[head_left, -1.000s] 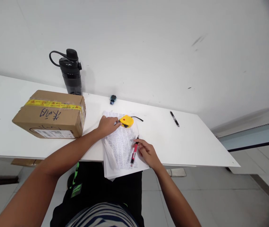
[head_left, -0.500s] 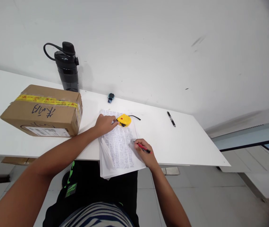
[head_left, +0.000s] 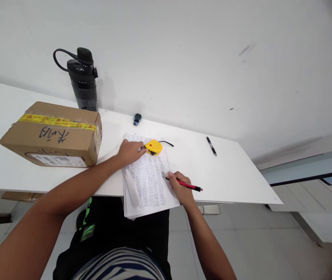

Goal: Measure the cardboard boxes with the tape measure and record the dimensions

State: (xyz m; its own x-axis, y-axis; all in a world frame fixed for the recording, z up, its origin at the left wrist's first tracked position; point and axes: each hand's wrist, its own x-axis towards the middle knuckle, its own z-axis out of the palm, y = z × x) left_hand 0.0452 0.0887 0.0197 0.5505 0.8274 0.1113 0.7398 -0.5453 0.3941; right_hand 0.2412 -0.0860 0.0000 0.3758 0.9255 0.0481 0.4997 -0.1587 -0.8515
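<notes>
Closest to us: a stack of written-on sheets, near edge hanging past the white table. Thin, limp, top left side curling up; creases easily, so we'd hold it flat with a palm.

Right hand is over the stack's right edge, fingers curled, thumb and fingertips pinching the red pen near its tip, black end sticking out right. Slim, smooth-looking barrel; we'd expect light and stiff, best gripped low. Can't tell if the tip touches paper.

Left hand rests on the upper left of the sheets, fingers bunched against the left end of the yellow tape measure; can't tell if they pinch it. Rounded, hard-looking case, probably plastic, some heft; we'd take it across the body. Black strap trails right.

Left: taped cardboard box, flat faces, crisp edges. Farther: black pen, small dark watch, glossy cylindrical bottle with loop, then matte, scuffed wall.
</notes>
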